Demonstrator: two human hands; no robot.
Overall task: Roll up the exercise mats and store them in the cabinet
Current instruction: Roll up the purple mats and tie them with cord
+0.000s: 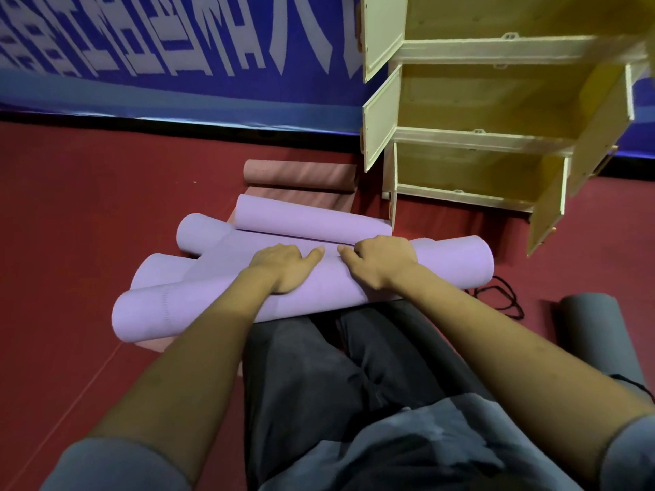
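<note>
A thick purple mat roll (198, 303) lies across the floor in front of my knees. My left hand (283, 265) rests on top of it, fingers curved over the far side. My right hand (381, 262) grips the roll's top edge beside it. Behind the roll, more purple mat (312, 221) lies partly rolled, with curled ends at the left. A pink mat (301, 173) sits further back, partly rolled. The wooden cabinet (478, 140) stands at the upper right with its doors open and bare shelves.
A dark grey rolled mat (599, 331) lies on the red floor at my right. A black cord (499, 295) loops beside the purple roll. A blue banner (177, 47) covers the wall behind. Open cabinet doors (546, 210) jut out over the floor.
</note>
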